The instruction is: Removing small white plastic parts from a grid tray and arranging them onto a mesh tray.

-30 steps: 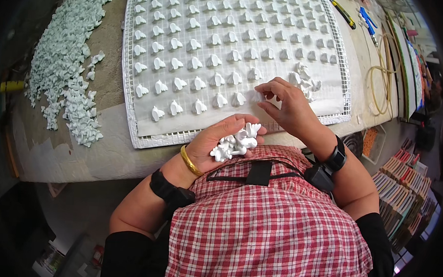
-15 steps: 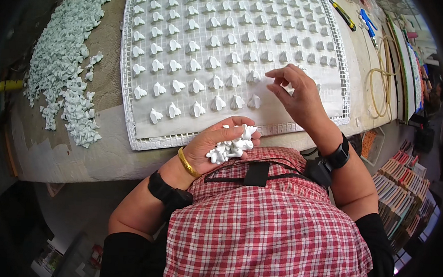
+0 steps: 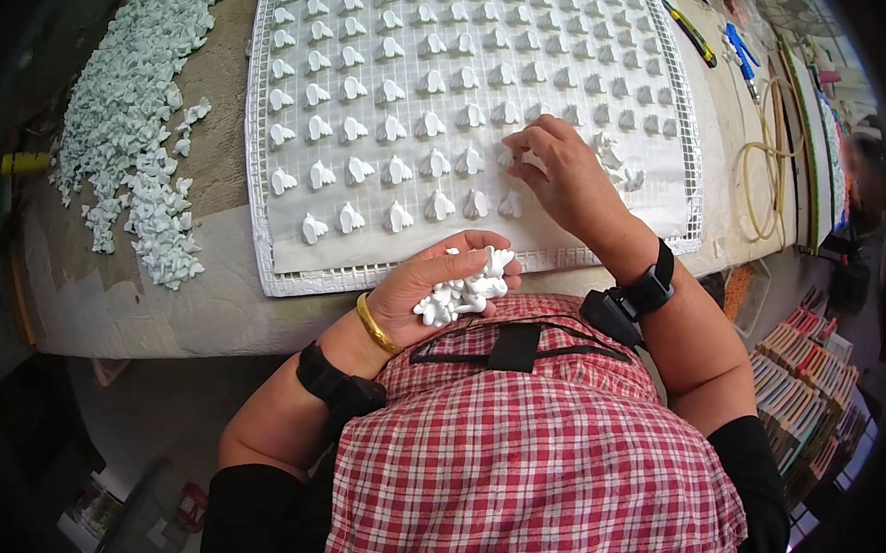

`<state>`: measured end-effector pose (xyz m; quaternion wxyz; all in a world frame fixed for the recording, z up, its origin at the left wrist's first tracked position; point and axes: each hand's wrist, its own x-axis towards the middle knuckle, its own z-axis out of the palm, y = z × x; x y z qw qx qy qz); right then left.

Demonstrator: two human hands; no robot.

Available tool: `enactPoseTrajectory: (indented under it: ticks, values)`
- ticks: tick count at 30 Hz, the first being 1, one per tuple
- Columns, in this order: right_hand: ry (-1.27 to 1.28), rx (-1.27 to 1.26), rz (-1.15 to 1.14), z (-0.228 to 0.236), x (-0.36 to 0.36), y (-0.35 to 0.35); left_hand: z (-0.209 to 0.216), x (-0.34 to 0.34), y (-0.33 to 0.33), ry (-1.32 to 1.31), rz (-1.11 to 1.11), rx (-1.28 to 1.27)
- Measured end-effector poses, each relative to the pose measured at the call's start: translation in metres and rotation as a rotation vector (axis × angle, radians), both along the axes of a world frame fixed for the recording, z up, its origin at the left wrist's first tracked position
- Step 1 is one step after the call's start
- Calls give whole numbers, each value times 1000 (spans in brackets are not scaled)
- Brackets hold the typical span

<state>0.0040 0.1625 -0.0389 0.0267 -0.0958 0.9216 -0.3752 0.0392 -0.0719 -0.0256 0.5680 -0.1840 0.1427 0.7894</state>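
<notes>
In the palm of my left hand [image 3: 443, 277] lies a clump of small glossy white petal-shaped pieces [image 3: 460, 295], with the fingers curled round them and the thumb on top. My right hand [image 3: 568, 178] hangs over the tray, thumb and fingers pinched about a white piece [image 3: 504, 156] in one of the rows. The fingers partly hide that piece. Beneath, a white mesh tray [image 3: 256, 207] with a pale sheet [image 3: 334, 258] carries many such pieces in rows. A loose cluster of white pieces [image 3: 614, 160] lies on the sheet just right of my right hand.
A large heap of white pieces [image 3: 131, 110] covers the table's left side, near a yellow object [image 3: 24, 163]. Right of the tray lie a yellow-black utility knife [image 3: 691, 33], a blue-handled tool [image 3: 743, 54] and a coiled tan tube [image 3: 765, 158]. Colourful stacked strips [image 3: 808, 386] stand lower right.
My right hand has moved left over the tray, its fingertips drawing onto a piece in the row. The loose cluster it covered now shows. My left hand stays put with its clump.
</notes>
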Motion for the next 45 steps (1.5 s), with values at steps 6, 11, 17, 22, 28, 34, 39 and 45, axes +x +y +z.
enactPoseTrajectory:
  ticks: [6,11,17,22,28,34,39,45]
  values:
    - [-17,-2,0,3,8,-3,0,-1,1,-13,-17,7]
    - [31,41,48,7,3,1,2,-3,-2,15,-28,-23]
    - [-31,107,-235,22,4,66,0,-2,-7,38,4,-18]
    - [-116,288,-86,25,15,57,2,-1,-6,17,18,-23]
    - [-64,282,-80,12,16,51,2,-3,-6,-19,22,2]
    - [-121,195,49,18,12,68,1,-1,-5,-38,37,-4]
    - [-83,209,-43,11,22,64,2,0,-4,-48,34,-20]
    - [-21,116,-102,17,13,29,1,0,-4,-55,38,-8]
